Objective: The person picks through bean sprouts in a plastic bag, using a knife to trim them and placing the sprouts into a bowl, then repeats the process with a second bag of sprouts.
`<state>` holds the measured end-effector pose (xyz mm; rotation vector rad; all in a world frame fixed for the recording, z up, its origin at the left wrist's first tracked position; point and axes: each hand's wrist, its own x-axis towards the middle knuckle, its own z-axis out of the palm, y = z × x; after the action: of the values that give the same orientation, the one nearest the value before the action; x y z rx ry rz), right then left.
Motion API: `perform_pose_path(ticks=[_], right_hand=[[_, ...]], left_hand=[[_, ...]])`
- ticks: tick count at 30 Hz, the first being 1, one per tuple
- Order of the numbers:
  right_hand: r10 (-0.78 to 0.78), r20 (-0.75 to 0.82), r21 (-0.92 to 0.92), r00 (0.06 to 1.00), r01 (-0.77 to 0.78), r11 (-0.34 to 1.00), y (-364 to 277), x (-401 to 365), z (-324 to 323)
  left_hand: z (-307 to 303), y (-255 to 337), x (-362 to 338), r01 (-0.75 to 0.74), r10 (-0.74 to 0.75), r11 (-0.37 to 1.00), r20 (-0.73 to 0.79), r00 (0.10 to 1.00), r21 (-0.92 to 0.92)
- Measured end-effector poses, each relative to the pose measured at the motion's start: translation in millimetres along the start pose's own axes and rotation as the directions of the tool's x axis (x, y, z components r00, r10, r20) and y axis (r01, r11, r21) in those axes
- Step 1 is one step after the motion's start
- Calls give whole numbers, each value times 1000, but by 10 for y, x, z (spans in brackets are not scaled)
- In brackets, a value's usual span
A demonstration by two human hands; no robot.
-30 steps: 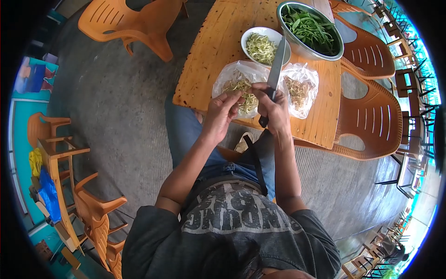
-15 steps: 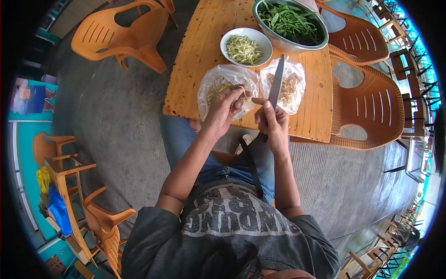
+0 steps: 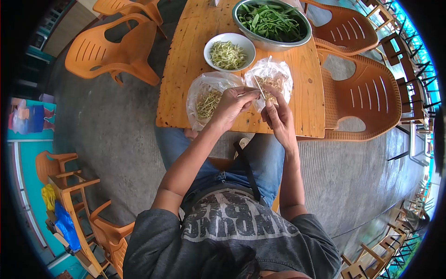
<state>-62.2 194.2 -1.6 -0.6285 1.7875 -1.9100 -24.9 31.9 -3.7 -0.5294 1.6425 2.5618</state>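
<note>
Pointing away from body, tilted slightly left, knife [image 3: 259, 87] rises from right hand [image 3: 281, 120], blade seen thin, near edge-on; blade lies between hands' fingertips, just right of left hand [image 3: 233, 104]; right hand nearer, closed round knife, handle hidden, index finger stretched forward beside blade; left thumb and fingers drawn together in pinch close to blade, contact unclear, anything pinched too small to tell; forearms converge over near edge of table [image 3: 304, 114]; left bag [image 3: 214, 80] beside left hand; right bag [image 3: 281, 70] beyond right fingers.
</note>
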Motion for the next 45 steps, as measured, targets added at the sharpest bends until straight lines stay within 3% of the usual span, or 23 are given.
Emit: perform_pose_path(ticks=[7,10,13,16,17,18,21,23,27,28,32,34,35,36,37,38,39,40,42,45], right_hand=[[-20,-67,-64,998,16,998,80,-42,-25],[-5,-101,-108,995,-6,994,125,-53,-51],[-40,-141,-100,989,26,995,170,-25,-27],[1,-181,-65,983,-13,998,117,36,-59],[26,-238,-150,971,-64,987,63,58,-79],[57,-279,-193,959,-114,975,-17,100,-98],[-70,-291,-539,954,-103,836,161,305,-314],[-147,-282,-776,948,-135,616,185,380,-343],[-229,-250,-769,941,-49,637,236,451,-292],[-231,-262,-771,937,-59,634,222,459,-275],[-342,-278,-765,898,9,644,48,462,-38],[-257,-209,-749,944,15,662,-89,472,186],[-316,-126,-718,940,133,684,-85,495,344],[-281,-48,-700,959,168,694,-46,506,493],[-362,122,-771,924,317,552,-39,539,670],[-333,175,-711,926,353,608,36,554,809],[-210,237,-714,949,317,624,85,579,921],[-216,311,-727,926,378,574,202,634,986],[-115,365,-775,924,371,511,317,696,1079],[-98,370,-800,924,370,473,365,734,1128]], left_hand=[[68,-82,45,-52,55,991,-20,998,123],[93,-242,109,-234,260,926,-48,965,297],[120,-330,83,-284,309,889,-14,951,359],[117,-217,-92,-58,58,997,0,998,41],[109,-188,-187,7,0,986,45,999,-165],[79,-187,-293,55,-42,964,57,998,-261],[-126,-280,-545,173,-122,856,134,983,-487],[-301,-345,-731,214,-144,803,166,975,-556],[-653,-376,-1008,186,-157,769,101,982,-612],[-697,-362,-1060,141,-174,823,-7,985,-551],[-909,-277,-1168,15,-91,833,-109,990,-553],[-995,-237,-1168,-38,-53,836,-150,987,-548],[-1018,-214,-1171,-60,-44,841,-178,983,-537],[-1035,-192,-1168,-86,-29,847,-207,978,-525],[-1047,-178,-1173,-103,-17,835,-214,977,-540],[-1048,-171,-1166,-114,2,829,-201,980,-547],[-1058,-168,-1169,-126,21,824,-193,981,-552],[-1076,-169,-1184,-140,39,819,-188,981,-557],[-1097,-204,-1214,-143,45,804,-182,982,-577],[-1114,-273,-1266,-146,23,803,-214,976,-578]])
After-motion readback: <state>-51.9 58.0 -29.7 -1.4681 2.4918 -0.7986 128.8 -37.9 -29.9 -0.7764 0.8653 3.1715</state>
